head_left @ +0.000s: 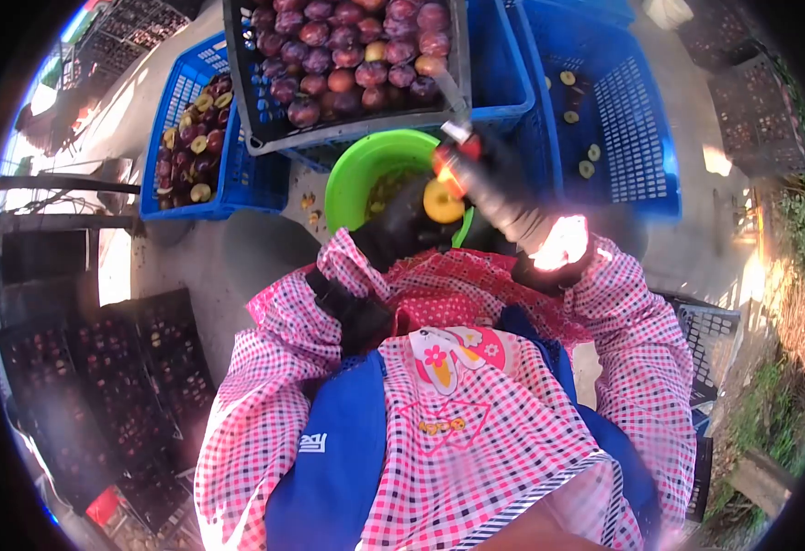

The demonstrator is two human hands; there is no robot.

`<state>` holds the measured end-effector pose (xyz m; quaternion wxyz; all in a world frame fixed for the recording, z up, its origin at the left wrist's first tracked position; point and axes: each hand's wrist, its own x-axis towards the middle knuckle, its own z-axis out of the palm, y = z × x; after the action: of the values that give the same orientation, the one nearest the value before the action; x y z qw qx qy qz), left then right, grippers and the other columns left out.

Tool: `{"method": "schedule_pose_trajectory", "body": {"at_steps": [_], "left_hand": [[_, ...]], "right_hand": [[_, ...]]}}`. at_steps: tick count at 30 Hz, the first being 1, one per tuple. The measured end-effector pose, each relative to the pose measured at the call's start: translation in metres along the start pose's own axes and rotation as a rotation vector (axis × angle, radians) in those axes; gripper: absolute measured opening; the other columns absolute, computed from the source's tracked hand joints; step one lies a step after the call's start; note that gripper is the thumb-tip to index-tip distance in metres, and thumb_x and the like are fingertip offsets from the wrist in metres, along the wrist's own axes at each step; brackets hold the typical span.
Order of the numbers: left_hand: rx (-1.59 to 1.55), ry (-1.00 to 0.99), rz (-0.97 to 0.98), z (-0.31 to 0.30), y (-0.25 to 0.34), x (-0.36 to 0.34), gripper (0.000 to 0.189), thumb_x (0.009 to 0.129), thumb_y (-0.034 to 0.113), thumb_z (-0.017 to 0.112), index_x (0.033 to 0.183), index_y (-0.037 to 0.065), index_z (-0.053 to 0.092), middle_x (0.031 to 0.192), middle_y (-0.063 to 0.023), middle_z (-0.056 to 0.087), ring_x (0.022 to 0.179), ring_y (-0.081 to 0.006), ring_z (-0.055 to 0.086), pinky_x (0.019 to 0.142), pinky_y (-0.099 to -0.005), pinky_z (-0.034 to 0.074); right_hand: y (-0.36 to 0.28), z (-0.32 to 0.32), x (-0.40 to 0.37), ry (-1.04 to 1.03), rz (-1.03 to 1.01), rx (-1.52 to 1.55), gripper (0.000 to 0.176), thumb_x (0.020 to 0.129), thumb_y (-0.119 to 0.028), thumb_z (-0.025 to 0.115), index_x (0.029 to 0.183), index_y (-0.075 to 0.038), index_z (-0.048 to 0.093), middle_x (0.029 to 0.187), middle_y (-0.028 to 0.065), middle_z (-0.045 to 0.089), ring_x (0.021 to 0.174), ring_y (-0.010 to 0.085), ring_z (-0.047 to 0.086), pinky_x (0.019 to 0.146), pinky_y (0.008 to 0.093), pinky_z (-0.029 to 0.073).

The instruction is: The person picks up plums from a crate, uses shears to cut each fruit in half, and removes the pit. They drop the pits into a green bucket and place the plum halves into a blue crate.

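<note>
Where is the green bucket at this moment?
Head view, centre: the green bucket stands in front of the dark crate of plums, with the left hand holding a cut plum at its right rim.

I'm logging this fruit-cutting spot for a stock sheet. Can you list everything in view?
black crate: one, black, top centre
whole plums: many, purple-red, filling the black crate
left blue crate: one, blue, upper left
plum halves: many, purple with yellow flesh, in the left blue crate
right blue crate: one, blue, upper right, holding a few halves
green bucket: one, green, centre, below the black crate
dark trays: several, black, lower left
cut plum: one, yellow flesh, in the left hand
knife: one, red handle, in the right hand
left hand: black glove, pink checked sleeve
right hand: gloved, blurred, above the bucket's edge
</note>
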<state>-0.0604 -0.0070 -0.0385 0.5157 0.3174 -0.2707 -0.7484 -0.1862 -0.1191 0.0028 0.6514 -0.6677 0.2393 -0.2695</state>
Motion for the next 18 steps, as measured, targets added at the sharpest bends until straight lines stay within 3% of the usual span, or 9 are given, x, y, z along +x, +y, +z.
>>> {"method": "schedule_pose_trajectory", "body": {"at_steps": [2,3,5,7,9,10,11,14,18], "left_hand": [[0.204,0.368,0.242,0.021,0.007,-0.007,0.036,0.101,0.041,0.044,0.116,0.009,0.052,0.094,-0.0052,0.062,0.073,-0.0135,0.062,0.059,-0.0258,0.051],[0.206,0.364,0.242,0.020,0.007,-0.009,0.036,0.101,0.041,0.044,0.116,0.009,0.052,0.094,-0.0052,0.062,0.073,-0.0135,0.062,0.059,-0.0258,0.051],[1.089,0.355,0.601,0.014,0.010,-0.013,0.039,0.102,0.037,0.042,0.129,0.008,0.044,0.111,-0.0093,0.061,0.092,-0.0178,0.064,0.075,-0.0328,0.057],[1.077,0.318,0.642,0.001,0.004,-0.007,0.039,0.103,0.032,0.041,0.132,0.007,0.040,0.115,-0.0108,0.059,0.096,-0.0194,0.064,0.081,-0.0352,0.056],[1.060,0.286,0.678,-0.011,-0.002,-0.005,0.039,0.104,0.028,0.039,0.135,0.005,0.036,0.120,-0.0123,0.058,0.100,-0.0211,0.063,0.086,-0.0375,0.056],[0.964,0.273,0.649,-0.009,0.000,-0.006,0.041,0.102,0.025,0.044,0.136,0.004,0.037,0.121,-0.0130,0.057,0.104,-0.0222,0.062,0.089,-0.0376,0.054],[0.869,0.261,0.616,-0.008,0.002,-0.008,0.043,0.099,0.022,0.049,0.136,0.002,0.038,0.123,-0.0137,0.057,0.108,-0.0232,0.060,0.092,-0.0376,0.051],[0.590,0.239,0.509,-0.002,0.008,-0.020,0.053,0.092,0.014,0.064,0.136,-0.002,0.040,0.129,-0.0158,0.056,0.119,-0.0264,0.054,0.102,-0.0378,0.044],[0.334,0.208,0.440,0.010,0.013,-0.021,0.045,0.098,0.014,0.054,0.138,-0.001,0.039,0.133,-0.0148,0.053,0.121,-0.0258,0.054,0.103,-0.0369,0.044]], "right_hand": [[0.009,-0.019,0.003,0.009,0.245,0.497,0.036,0.097,-0.034,0.052,0.114,-0.004,0.060,0.094,0.0014,0.062,0.080,0.0079,0.055,0.073,0.0239,0.046],[0.017,-0.015,0.006,0.122,0.227,0.572,0.033,0.097,-0.035,0.051,0.113,-0.008,0.061,0.091,-0.0001,0.061,0.074,0.0046,0.053,0.063,0.0203,0.043],[0.019,-0.023,-0.001,0.080,0.303,0.606,0.034,0.097,-0.036,0.050,0.115,-0.008,0.061,0.090,-0.0003,0.062,0.071,0.0046,0.053,0.060,0.0198,0.042],[0.013,-0.030,-0.009,-0.049,0.367,0.640,0.037,0.098,-0.038,0.047,0.117,-0.009,0.061,0.084,-0.0002,0.063,0.057,0.0051,0.051,0.049,0.0187,0.040],[0.017,-0.021,-0.005,0.064,0.357,0.626,0.038,0.098,-0.039,0.047,0.117,-0.009,0.061,0.082,0.0002,0.063,0.054,0.0056,0.050,0.048,0.0190,0.039],[0.021,-0.018,-0.004,0.176,0.351,0.617,0.039,0.098,-0.040,0.047,0.117,-0.008,0.061,0.080,0.0006,0.063,0.051,0.0061,0.049,0.047,0.0194,0.039],[0.025,-0.027,-0.007,0.040,0.264,0.581,0.038,0.097,-0.038,0.048,0.116,-0.008,0.061,0.081,0.0009,0.063,0.049,0.0049,0.047,0.045,0.0184,0.038],[0.014,-0.039,-0.002,0.152,0.336,0.464,0.037,0.096,-0.035,0.049,0.118,-0.007,0.060,0.081,0.0012,0.063,0.047,0.0042,0.046,0.041,0.0175,0.036],[-0.002,-0.064,0.000,0.009,0.109,0.447,0.039,0.094,-0.033,0.052,0.120,-0.003,0.056,0.085,0.0051,0.064,0.048,0.0055,0.046,0.040,0.0174,0.038]]}}
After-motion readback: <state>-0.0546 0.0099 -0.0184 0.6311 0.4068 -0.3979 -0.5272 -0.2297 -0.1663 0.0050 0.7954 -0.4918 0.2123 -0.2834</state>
